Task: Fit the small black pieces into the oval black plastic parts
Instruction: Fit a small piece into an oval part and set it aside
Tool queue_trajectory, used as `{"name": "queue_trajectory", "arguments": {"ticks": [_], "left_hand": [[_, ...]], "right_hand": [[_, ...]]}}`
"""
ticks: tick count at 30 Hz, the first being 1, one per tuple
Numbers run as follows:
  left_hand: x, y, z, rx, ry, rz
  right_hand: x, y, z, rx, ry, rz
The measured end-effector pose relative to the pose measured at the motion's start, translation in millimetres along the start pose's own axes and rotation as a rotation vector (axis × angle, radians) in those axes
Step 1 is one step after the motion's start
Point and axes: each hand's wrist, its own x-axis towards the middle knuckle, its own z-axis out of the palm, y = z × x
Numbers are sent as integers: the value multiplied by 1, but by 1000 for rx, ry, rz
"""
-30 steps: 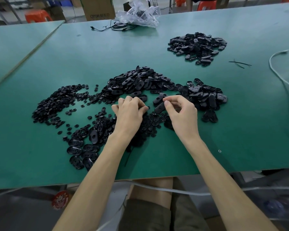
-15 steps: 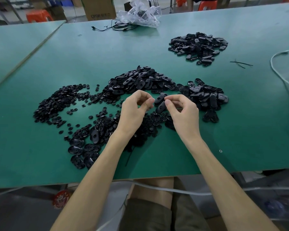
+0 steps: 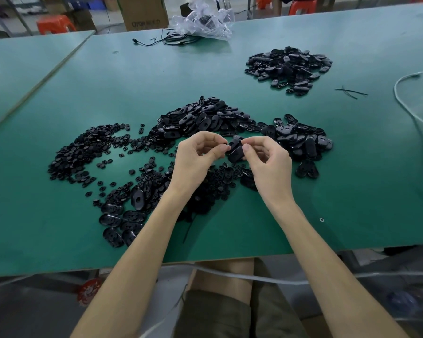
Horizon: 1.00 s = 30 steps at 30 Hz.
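Between both hands (image 3: 232,159), above table (image 3: 352,191), oval part (image 3: 235,151) pinched

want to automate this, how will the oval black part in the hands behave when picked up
Probably stiff: the oval black plastic part holds its shape pinched between left hand and right hand. Likely light: fingertips alone carry it. Glossy, so may slip.

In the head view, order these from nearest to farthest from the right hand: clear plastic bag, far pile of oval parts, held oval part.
1. held oval part, pinched by right hand.
2. far pile of oval parts, farther back, right.
3. clear plastic bag, farthest back, centre.
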Motion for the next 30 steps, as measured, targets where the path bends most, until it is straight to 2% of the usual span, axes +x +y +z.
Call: {"name": "queue_trajectory", "arguments": {"ticks": [14, 23, 30], "left_hand": [[0, -2, 1, -26, -8, -44], [0, -3, 4, 42, -79, -32], [-1, -2, 3, -6, -67, -44]], "right_hand": [[-2, -2, 0, 42, -4, 14], [-2, -3, 0, 94, -22, -4], [-2, -3, -1, 137, 33, 16]]}}
